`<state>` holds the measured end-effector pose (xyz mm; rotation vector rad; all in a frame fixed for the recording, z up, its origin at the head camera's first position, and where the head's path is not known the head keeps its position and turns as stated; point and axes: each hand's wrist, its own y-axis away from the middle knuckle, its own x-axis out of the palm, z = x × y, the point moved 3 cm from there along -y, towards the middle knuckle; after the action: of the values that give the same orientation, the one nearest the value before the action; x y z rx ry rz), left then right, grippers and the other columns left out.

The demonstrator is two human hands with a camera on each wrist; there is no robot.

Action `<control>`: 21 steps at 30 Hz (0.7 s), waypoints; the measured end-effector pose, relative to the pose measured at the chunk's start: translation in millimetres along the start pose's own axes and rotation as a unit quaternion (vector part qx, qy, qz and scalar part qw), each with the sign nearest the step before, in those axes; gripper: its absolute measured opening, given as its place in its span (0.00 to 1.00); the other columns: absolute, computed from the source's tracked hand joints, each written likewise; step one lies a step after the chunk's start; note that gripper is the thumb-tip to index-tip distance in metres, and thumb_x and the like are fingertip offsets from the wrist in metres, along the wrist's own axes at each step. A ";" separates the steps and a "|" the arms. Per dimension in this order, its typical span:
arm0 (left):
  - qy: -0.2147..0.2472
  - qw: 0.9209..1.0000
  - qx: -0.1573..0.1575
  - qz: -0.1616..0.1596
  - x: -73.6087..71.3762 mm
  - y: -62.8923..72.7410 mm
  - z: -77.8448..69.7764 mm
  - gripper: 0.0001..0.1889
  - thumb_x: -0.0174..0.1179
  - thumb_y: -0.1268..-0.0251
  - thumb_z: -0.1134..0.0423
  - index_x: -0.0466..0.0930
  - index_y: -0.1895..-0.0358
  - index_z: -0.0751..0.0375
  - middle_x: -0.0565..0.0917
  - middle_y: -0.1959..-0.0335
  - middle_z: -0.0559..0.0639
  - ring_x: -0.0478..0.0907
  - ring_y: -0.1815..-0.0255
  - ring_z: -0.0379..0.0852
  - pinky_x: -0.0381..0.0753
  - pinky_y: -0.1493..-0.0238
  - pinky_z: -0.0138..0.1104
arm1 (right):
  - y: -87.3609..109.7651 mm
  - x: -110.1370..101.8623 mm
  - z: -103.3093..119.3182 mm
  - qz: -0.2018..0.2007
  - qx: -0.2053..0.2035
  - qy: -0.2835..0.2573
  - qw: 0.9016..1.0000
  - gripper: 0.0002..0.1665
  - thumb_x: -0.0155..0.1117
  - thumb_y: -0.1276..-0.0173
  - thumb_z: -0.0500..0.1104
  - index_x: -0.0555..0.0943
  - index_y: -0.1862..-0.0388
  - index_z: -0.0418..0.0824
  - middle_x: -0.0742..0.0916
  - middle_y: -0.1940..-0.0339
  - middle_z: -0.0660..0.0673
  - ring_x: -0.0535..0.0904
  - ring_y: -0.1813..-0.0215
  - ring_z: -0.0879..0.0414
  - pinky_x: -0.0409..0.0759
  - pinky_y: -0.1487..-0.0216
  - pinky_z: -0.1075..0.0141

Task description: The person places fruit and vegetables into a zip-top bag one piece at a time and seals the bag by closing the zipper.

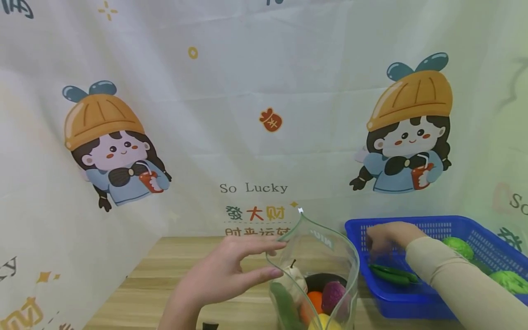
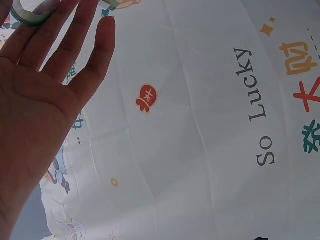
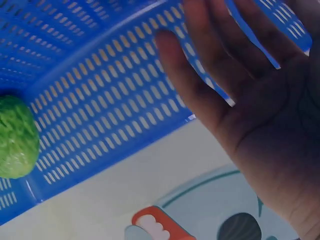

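Note:
A clear zip bag (image 1: 350, 256) with a green-edged mouth stands open on the table. Through its side show a white vegetable (image 1: 296, 280) with a dark stem, a long green vegetable (image 1: 285, 305), an orange round one (image 1: 314, 302), a purple one (image 1: 332, 295) and something yellow (image 1: 326, 322). At the bag's left rim is my left hand (image 1: 231, 270), its fingers and thumb stretched out against the edge. My right hand (image 1: 389, 238) reaches over the blue basket (image 1: 412, 308), fingers loosely bent with nothing between them in the right wrist view. Green peppers (image 1: 393, 275) lie just below it.
Two leafy green heads, one cabbage-like (image 1: 459, 247) and one nearer (image 1: 509, 281), sit at the basket's right. A printed cloth (image 1: 247, 137) hangs behind the wood-grain table (image 1: 165, 275). A small black object (image 1: 210, 326) shows at the bottom edge.

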<state>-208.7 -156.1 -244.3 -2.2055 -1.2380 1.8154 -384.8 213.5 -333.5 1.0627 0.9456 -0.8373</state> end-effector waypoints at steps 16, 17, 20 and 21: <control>0.006 1.000 0.000 0.002 -0.8 -0.3 -0.8 0.23 0.66 0.23 0.50 0.83 0.30 0.49 0.86 0.32 0.46 0.84 0.30 0.48 0.85 0.32 0.48 | 7.7 13.0 -0.9 0.041 0.027 -0.045 0.998 0.11 0.80 0.35 0.39 0.87 0.56 0.45 0.89 0.60 0.44 0.88 0.60 0.48 0.92 0.55 0.51; 0.006 1.000 0.000 0.002 -0.8 -0.3 -0.9 0.23 0.66 0.23 0.50 0.83 0.30 0.49 0.86 0.32 0.46 0.84 0.30 0.48 0.85 0.32 0.47 | 7.7 13.9 -0.5 0.040 0.024 -0.039 0.998 0.10 0.79 0.35 0.39 0.87 0.57 0.45 0.89 0.61 0.44 0.88 0.61 0.49 0.91 0.56 0.51; 0.006 1.000 0.000 0.002 -0.8 -0.1 -1.1 0.23 0.66 0.23 0.50 0.83 0.30 0.49 0.86 0.32 0.46 0.84 0.31 0.48 0.86 0.33 0.46 | 6.8 16.5 -0.3 0.037 0.017 -0.022 0.999 0.09 0.79 0.35 0.38 0.87 0.59 0.45 0.89 0.63 0.45 0.88 0.63 0.49 0.91 0.58 0.53; 0.007 1.000 0.000 0.003 -0.7 -0.1 -1.1 0.23 0.66 0.23 0.50 0.83 0.30 0.50 0.86 0.33 0.46 0.84 0.31 0.48 0.87 0.34 0.45 | 6.5 17.4 -0.5 0.036 0.016 -0.017 0.999 0.09 0.79 0.35 0.38 0.87 0.59 0.46 0.89 0.63 0.45 0.88 0.63 0.49 0.91 0.59 0.53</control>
<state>-207.9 -155.9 -243.3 -2.2194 -1.2294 1.7998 -372.6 213.9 -347.5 1.1003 0.8638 -0.8114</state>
